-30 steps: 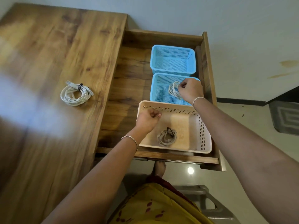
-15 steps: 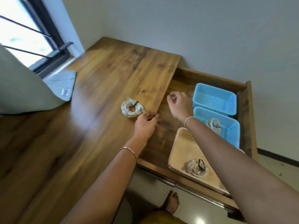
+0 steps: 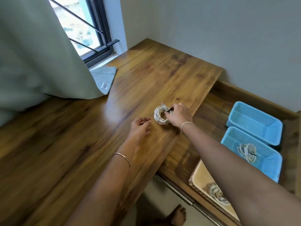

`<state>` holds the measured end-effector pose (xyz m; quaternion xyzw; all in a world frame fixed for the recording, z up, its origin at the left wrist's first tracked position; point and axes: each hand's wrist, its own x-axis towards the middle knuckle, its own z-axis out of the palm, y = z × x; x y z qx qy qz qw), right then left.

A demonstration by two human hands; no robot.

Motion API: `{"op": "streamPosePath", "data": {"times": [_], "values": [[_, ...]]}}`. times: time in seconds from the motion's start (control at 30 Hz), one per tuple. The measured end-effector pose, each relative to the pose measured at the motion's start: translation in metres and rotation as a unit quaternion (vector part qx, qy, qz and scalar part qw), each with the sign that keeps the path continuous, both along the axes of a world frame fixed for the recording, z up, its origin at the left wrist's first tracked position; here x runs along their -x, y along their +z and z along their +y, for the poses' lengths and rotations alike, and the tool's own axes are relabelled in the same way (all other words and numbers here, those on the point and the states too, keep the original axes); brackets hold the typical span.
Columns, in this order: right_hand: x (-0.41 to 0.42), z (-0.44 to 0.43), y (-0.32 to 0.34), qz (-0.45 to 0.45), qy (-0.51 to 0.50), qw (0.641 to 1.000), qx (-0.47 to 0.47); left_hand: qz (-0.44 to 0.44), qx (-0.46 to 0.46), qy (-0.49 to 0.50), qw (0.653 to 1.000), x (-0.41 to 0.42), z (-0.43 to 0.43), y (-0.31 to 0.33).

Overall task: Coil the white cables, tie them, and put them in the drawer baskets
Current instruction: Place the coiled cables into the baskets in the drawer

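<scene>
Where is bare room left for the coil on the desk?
Free: the far blue mesh basket, holding nothing; bare drawer floor between the wooden desktop and the blue baskets. Crowded: the near blue mesh basket and beige plastic basket each hold a white cable coil.

Desk point(image 3: 73, 136) lies open between curtain point(image 3: 32, 54) (hem draped) and coiled cable point(image 3: 157, 115).

one white cable coil point(image 3: 160, 115) lies flat on the wooden desk top point(image 3: 97, 128) near its right edge, bound by a black tie point(image 3: 170, 110); the right hand point(image 3: 178, 115) grips its right side. in the open drawer point(image 3: 211, 111) to the right, a far blue basket point(image 3: 254, 118) sits just beside a near blue basket point(image 3: 267, 162) holding a second tied coil point(image 3: 246, 151). nearest, a partly hidden beige basket point(image 3: 201, 175) holds a third coil point(image 3: 216, 193).
</scene>
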<state>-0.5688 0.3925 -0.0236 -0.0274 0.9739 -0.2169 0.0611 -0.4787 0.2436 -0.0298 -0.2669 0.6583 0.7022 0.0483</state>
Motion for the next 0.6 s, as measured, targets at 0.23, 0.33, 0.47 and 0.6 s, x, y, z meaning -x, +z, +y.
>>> {"op": "streamPosePath", "data": {"times": [0.23, 0.33, 0.47, 0.6], "values": [[-0.001, 0.029, 0.011, 0.002, -0.045, 0.992, 0.117, 0.019, 0.01, -0.047, 0.999, 0.019, 0.021, 0.004], [0.0, 0.066, 0.018, 0.019, -0.094, 0.984, 0.149, 0.025, 0.01, -0.094, 0.995, 0.033, 0.049, 0.011], [0.005, 0.132, 0.021, 0.017, -0.201, 0.958, 0.204, 0.037, 0.014, -0.165, 0.985, 0.05, 0.103, 0.024], [0.014, 0.208, 0.014, 0.022, -0.328, 0.914, 0.239, 0.047, 0.012, -0.216, 0.975, 0.063, 0.156, 0.019]]}}
